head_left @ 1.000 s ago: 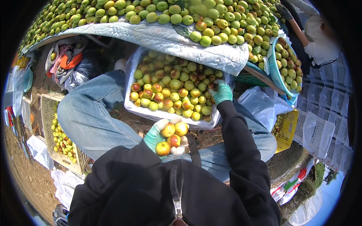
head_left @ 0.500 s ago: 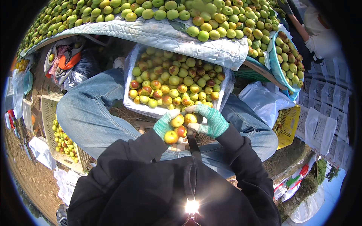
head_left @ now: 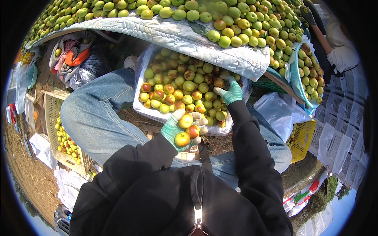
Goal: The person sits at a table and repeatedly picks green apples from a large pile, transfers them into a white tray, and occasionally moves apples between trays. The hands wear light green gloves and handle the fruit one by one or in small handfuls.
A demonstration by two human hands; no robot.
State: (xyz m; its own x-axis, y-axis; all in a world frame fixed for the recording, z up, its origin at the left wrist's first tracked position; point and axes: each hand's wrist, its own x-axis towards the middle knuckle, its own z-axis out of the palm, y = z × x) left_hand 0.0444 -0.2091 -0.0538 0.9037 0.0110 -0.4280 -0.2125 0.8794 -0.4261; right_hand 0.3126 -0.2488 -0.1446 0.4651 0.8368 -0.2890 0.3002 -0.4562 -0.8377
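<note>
My left hand (head_left: 175, 129), in a green-and-white glove, is cupped palm up in front of the lined box. Its fingers curl beside several ripe jujubes (head_left: 182, 139), yellow-green with red patches. My right hand (head_left: 231, 91), gloved the same way, reaches over the right side of the box. Its thumb and fingertips close around a reddish-brown jujube (head_left: 219, 82) among the others. The shallow white box (head_left: 138, 103), lined with clear plastic, is filled with green and red-blotched jujubes and stands between my knees.
A quilted cloth (head_left: 173, 37) edges a big heap of green jujubes (head_left: 179, 15) beyond the box. A blue basin (head_left: 294, 74) of jujubes stands at right, above a yellow crate (head_left: 303, 141). A cream crate (head_left: 53, 129) sits left. A co-worker's arm (head_left: 321, 37) shows far right.
My right hand has left its place beside the left and moved up and right over the box; the jujube it held is no longer in it. My left hand keeps its jujubes.
</note>
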